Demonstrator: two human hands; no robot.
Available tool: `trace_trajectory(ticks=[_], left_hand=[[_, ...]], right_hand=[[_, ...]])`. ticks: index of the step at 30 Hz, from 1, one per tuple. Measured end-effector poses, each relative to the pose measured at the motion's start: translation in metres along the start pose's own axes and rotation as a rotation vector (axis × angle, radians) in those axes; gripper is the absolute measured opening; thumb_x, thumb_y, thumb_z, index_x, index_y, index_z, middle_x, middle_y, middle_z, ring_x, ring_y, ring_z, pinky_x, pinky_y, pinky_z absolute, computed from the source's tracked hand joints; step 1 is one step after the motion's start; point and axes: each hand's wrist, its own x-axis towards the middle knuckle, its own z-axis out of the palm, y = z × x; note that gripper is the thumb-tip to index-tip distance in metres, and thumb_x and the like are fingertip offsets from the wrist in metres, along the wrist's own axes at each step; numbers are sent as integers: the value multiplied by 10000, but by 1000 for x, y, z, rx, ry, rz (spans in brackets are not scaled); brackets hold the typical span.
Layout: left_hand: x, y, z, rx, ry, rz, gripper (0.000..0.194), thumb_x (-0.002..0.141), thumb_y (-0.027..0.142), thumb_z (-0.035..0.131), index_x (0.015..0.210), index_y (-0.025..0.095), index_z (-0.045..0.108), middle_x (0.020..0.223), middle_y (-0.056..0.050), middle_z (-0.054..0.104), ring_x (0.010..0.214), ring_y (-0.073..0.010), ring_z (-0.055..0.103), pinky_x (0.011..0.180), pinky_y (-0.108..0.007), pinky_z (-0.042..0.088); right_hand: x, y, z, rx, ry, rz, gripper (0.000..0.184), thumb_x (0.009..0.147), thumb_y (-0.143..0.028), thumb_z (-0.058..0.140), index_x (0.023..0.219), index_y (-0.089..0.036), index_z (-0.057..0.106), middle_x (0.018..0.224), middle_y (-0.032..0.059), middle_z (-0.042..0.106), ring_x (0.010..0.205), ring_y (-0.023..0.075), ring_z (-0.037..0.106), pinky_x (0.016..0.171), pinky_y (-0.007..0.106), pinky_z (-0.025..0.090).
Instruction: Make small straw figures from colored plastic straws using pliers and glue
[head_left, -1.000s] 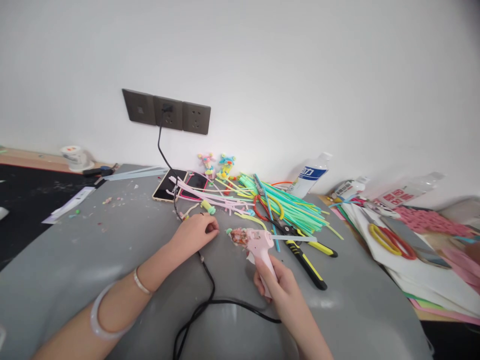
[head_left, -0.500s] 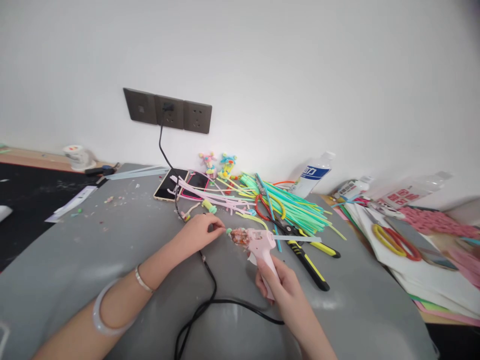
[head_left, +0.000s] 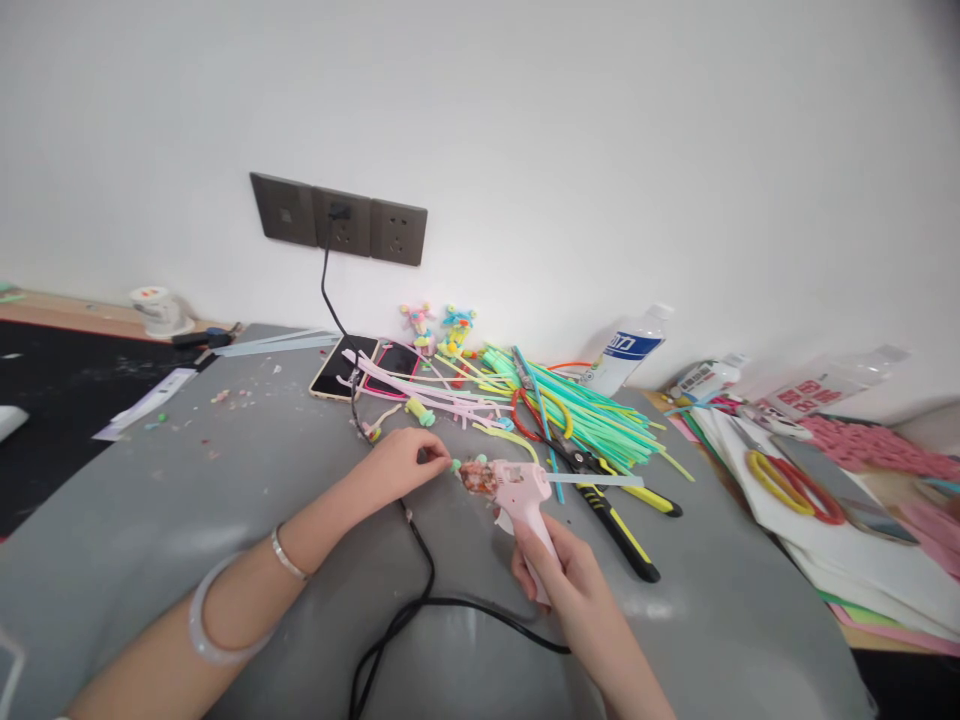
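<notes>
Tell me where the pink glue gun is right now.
In the head view, the pink glue gun is just right of centre, in the right grip, pointing toward the left grip, with yellow-handled pliers to its right.

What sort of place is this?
Probably a craft workspace, though I can't tell whether it's in a home or studio. The right hand holds a pink hot glue gun, near a bundle of green pipe cleaners and yellow-and-black-handled pliers.

a craft workspace, shown by glue gun [head_left: 523, 488], colored stems [head_left: 592, 412] and pliers [head_left: 616, 530].
</notes>
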Motion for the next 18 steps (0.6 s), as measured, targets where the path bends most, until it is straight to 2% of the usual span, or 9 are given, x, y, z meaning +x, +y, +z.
trace_trajectory(ticks=[6,18], left_hand=[[0,1,1,14,4,-18,203,795,254,553,784,159,733,759,-37,732,671,-163,623,623,-243,416],[-1,1,1,2,-5,-35,189,772,252,548,751,163,713,734,-27,715,672,-162,620,610,-241,397]], right_hand=[[-2,0,0,-1,-6,5,530,860,-689,430,687,-189,476,517,-38,400,478,109,349,486,251,287],[-2,2,-1,68,44,-22,507,882,-651,450,654,-198,454,519,-37,405,475,105,340,476,249,275]])
